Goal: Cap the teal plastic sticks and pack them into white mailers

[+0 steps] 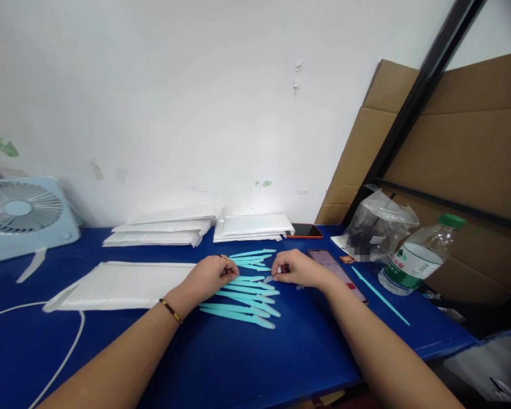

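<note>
Several turquoise eyebrow razors (241,309) lie in a loose fan on the blue table, handles to the left and blade ends to the right. My left hand (210,276) is pinched on the handle of one eyebrow razor (251,278) in the middle of the fan. At that razor's blade end, my right hand (294,268) has its fingertips closed around a small translucent piece (268,279), which looks like a blade cover. More razors (251,258) lie just beyond my hands. Another single razor (381,295) rests apart on the right.
White padded mailers (123,281) lie left of my hands, with stacked mailers (162,230) along the wall. A phone (340,274), a second phone (307,230), a water bottle (426,255) and a clear plastic bag (377,221) stand or lie rightward. A fan (25,216) with white cable is left.
</note>
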